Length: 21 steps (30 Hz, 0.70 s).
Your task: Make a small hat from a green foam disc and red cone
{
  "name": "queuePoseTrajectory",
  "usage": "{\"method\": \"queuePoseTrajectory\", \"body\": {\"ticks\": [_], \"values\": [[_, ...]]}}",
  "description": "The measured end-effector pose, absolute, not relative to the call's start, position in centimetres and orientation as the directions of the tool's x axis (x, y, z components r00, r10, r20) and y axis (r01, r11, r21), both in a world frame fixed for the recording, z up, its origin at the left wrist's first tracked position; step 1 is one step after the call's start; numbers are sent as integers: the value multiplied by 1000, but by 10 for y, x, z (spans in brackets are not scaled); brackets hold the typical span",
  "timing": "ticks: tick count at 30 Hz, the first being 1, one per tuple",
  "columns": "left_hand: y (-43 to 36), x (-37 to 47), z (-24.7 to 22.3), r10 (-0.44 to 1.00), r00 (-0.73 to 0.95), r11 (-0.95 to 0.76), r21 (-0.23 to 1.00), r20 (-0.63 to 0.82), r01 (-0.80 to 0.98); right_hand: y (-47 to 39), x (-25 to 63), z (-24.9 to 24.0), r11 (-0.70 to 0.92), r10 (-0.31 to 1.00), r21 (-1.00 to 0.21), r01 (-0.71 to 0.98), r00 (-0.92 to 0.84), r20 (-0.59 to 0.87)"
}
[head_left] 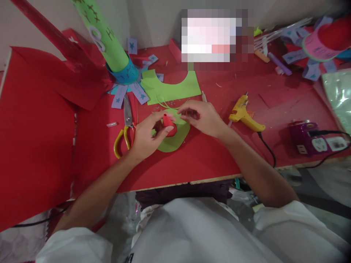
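My left hand (149,133) is closed around a small red cone (169,126) with a narrow, hollow-looking tip pointing up. Beneath it a round green foam sheet (175,144) lies flat on the red table. To the right, my right hand (201,116) hangs over the edge of the green round with thumb and fingertips drawn together; whatever is between them is too small to make out. A thin green strip curls just behind the fingers. Further back is a green foam offcut (175,91) with a curved cut-out.
Scissors (127,126) with yellow and orange handles lie left of my left hand. A yellow glue gun (244,115) rests on the right, its cord running toward a purple power box (309,138). A green paper tube (109,44) stands at the back left; red sheets (35,138) cover the left side.
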<state>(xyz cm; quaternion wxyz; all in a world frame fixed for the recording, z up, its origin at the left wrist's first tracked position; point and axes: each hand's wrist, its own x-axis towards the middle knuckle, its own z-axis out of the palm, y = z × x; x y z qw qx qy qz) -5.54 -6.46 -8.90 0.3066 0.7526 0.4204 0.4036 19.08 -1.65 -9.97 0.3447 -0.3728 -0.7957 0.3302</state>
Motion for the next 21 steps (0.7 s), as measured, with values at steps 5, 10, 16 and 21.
{"method": "queuePoseTrajectory", "body": {"ticks": [5,10,16,21], "values": [[-64,-57,-93,866,318,-489,789,387,372,-17,182,-112,538,819,-728,424,-467,333],[-64,-59,-100,858,315,-502,788,405,356,-21,169,-124,575,803,-653,493,-493,335],[-64,-58,-98,841,336,-526,787,424,323,-22,167,-126,552,825,-633,542,-466,320],[-65,-59,-98,840,342,-526,783,420,330,-24,166,-124,573,815,-552,606,-491,307]]}}
